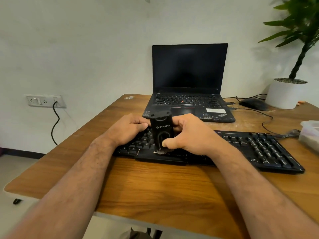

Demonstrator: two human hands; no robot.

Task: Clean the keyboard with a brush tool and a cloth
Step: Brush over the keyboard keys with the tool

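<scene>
Both hands are locked on the brush tool [162,131] right now, one from each side. The right hand [187,135] wraps the black body from three o'clock, thumb pressed low on its front face. The left hand [128,129] closes its grip on the upper part from nine o'clock. The tool stands nearly upright, top tipped slightly away, and its bristles [161,151] touch the near edge of the keyboard [259,149], just by the printed logo.

The keyboard lies across the wooden table [155,187], running out towards three o'clock, black keys all the way. At twelve o'clock from the hands sits an open laptop [189,83], screen dark, its front edge just beyond the tool. Out at two o'clock there's a black mouse [252,104] with its cable trailing over the table, and beside it a white pot with a green plant [284,94]. At three o'clock, a clear plastic box [310,133] at the frame edge. At ten o'clock, a wall socket [44,100] with a black cable hanging down.
</scene>
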